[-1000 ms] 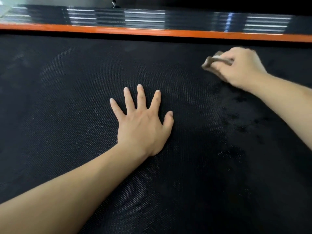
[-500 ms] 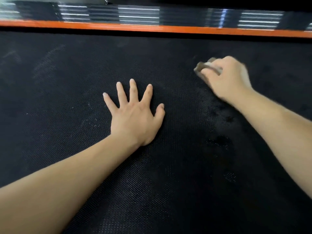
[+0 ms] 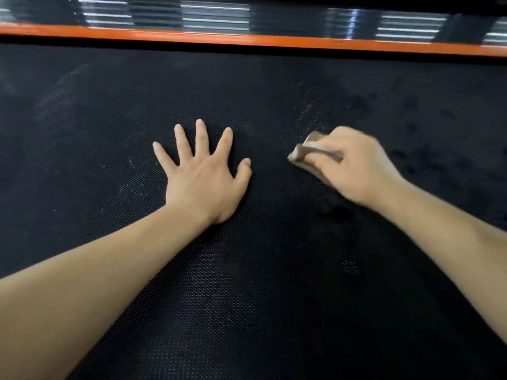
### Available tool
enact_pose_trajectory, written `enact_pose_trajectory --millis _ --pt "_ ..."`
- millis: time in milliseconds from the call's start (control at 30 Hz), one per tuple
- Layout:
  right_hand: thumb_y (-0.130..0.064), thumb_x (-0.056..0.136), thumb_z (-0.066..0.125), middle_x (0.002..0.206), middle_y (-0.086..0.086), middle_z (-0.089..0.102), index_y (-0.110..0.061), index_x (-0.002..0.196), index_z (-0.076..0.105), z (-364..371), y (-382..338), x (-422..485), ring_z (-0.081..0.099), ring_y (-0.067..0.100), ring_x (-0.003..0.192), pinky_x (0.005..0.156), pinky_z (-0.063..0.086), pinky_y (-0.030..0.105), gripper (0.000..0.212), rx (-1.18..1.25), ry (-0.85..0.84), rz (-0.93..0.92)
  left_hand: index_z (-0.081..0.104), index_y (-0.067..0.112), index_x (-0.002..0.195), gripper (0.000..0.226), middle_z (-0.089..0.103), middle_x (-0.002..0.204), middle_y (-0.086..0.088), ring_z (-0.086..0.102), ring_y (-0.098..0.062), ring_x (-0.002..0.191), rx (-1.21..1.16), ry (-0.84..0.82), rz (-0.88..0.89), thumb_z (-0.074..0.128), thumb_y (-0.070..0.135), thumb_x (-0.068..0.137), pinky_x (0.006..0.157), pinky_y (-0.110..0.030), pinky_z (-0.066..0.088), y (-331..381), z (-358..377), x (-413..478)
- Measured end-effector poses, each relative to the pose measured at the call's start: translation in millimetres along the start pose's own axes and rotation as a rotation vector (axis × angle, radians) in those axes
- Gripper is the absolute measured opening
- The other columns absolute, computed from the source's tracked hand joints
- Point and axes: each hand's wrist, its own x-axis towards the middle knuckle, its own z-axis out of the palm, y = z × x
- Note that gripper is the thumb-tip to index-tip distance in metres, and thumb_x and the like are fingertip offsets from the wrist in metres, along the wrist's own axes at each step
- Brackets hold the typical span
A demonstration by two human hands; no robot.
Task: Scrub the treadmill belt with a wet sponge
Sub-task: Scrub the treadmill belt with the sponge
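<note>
Brown and blurred, the sponge (image 3: 304,150) sits against the black textured treadmill belt (image 3: 247,283), well on the near side of the orange stripe (image 3: 247,39) and below its right-of-middle stretch. The right hand (image 3: 354,165) grips it, fingers curled over its top, so that only the sponge's left end shows past the knuckles. The bare right forearm runs away from the stripe toward the lower right corner.

Between the sponge and the stripe, a scatter of pale flecks (image 3: 310,111) marks the belt. Darker, wet-looking blotches (image 3: 411,160) lie on the belt under the right part of the stripe, around and beyond the right hand.

Below the middle of the stripe, about as far from it as the sponge, the left hand (image 3: 204,178) lies flat on the belt, palm down, fingers straight and spread wide, apart from the sponge. Its forearm stretches to the lower left corner.

Beyond the stripe, a glossy dark rail (image 3: 214,15) reflects bright horizontal bars of light.
</note>
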Motion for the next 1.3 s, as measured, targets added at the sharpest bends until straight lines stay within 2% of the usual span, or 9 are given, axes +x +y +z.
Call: enact_pose_trajectory --millis 133,300,467,633,800,867,1000,1167,1300 --pt "-0.049 0.096 0.052 0.093 0.002 0.056 -0.027 0.110 0.075 -4.5 17.8 20.2 0.057 0.030 0.094 0.079 0.046 0.038 0.035 -0.106 0.161 0.232 0.010 0.036 0.162 0.074 0.000 0.172 -0.010 -0.010 -0.041 0.156 0.012 -0.005 -0.002 0.015 0.070 0.096 0.118 -0.071 -0.006 1.0 -0.5 0.2" --pt "-0.051 0.093 0.052 0.084 0.001 0.058 -0.031 0.108 0.078 0.6 -12.6 -39.3 0.057 0.023 0.085 0.078 0.048 0.040 0.036 0.065 -0.072 -0.067 0.010 0.036 0.162 0.074 0.000 0.172 -0.011 -0.010 -0.042 0.155 0.008 -0.005 -0.001 0.016 0.070 0.097 0.118 -0.071 -0.007 0.7 -0.3 -1.7" --pt "-0.056 0.093 0.049 0.087 0.000 0.051 -0.025 0.109 0.075 -6.8 11.1 -18.3 0.058 0.028 0.091 0.075 0.044 0.035 0.044 -0.113 0.130 0.223 0.012 0.036 0.162 0.073 0.000 0.172 -0.011 -0.009 -0.042 0.156 0.008 -0.006 -0.004 0.017 0.069 0.098 0.118 -0.071 -0.007 1.5 -0.8 -3.3" --pt "-0.048 0.094 0.052 0.077 -0.001 0.053 -0.027 0.103 0.079 -2.7 -33.9 -89.3 0.054 0.022 0.076 0.071 0.047 0.038 0.034 0.074 -0.064 -0.067 0.012 0.034 0.162 0.073 0.001 0.171 -0.012 -0.009 -0.043 0.155 0.008 0.000 -0.001 0.018 0.068 0.098 0.118 -0.072 -0.007 1.2 -1.4 -3.6" --pt "-0.050 0.096 0.050 0.084 0.002 0.050 -0.024 0.109 0.074 -14.7 8.7 -44.9 0.057 0.031 0.087 0.072 0.043 0.036 0.038 -0.133 0.132 0.236 0.014 0.033 0.162 0.072 0.002 0.171 -0.013 -0.008 -0.043 0.156 0.013 -0.008 0.006 0.018 0.067 0.099 0.119 -0.071 -0.007 1.7 -1.3 -5.6" --pt "-0.056 0.092 0.045 0.083 -0.001 0.049 -0.023 0.108 0.075 -6.5 -14.1 -71.3 0.056 0.026 0.084 0.074 0.046 0.038 0.047 -0.108 0.084 0.148 0.017 0.031 0.162 0.070 0.004 0.171 -0.013 -0.006 -0.042 0.156 -0.004 -0.006 0.027 0.020 0.064 0.100 0.120 -0.069 -0.006 1.4 -2.8 -8.1" --pt "-0.046 0.095 0.056 0.079 -0.003 0.054 -0.030 0.102 0.078 -8.2 -40.2 -117.3 0.053 0.022 0.076 0.070 0.046 0.040 0.028 0.047 -0.092 -0.080 0.021 0.031 0.162 0.067 0.005 0.172 -0.011 -0.006 -0.038 0.157 -0.063 -0.038 0.086 0.027 0.060 0.101 0.122 -0.066 -0.006 10.1 -8.9 -31.2" --pt "-0.047 0.094 0.053 0.080 -0.006 0.048 -0.027 0.095 0.073 -8.8 -21.7 -89.5 0.055 0.025 0.081 0.071 0.047 0.038 0.028 -0.069 0.099 0.146 0.020 0.034 0.161 0.068 0.004 0.172 -0.008 -0.006 -0.034 0.158 -0.044 -0.049 0.247 0.014 0.059 0.098 0.123 -0.061 -0.007 30.6 1.8 -89.2" --pt "-0.044 0.092 0.061 0.078 -0.008 0.046 -0.024 0.091 0.077 -2.2 -67.5 -149.0 0.048 0.019 0.073 0.066 0.043 0.039 0.025 0.065 -0.097 -0.118 0.024 0.035 0.161 0.057 0.005 0.173 -0.004 -0.005 -0.030 0.158 -0.103 -0.026 0.226 0.028 0.047 0.105 0.125 -0.056 -0.008 25.6 2.5 -86.7"
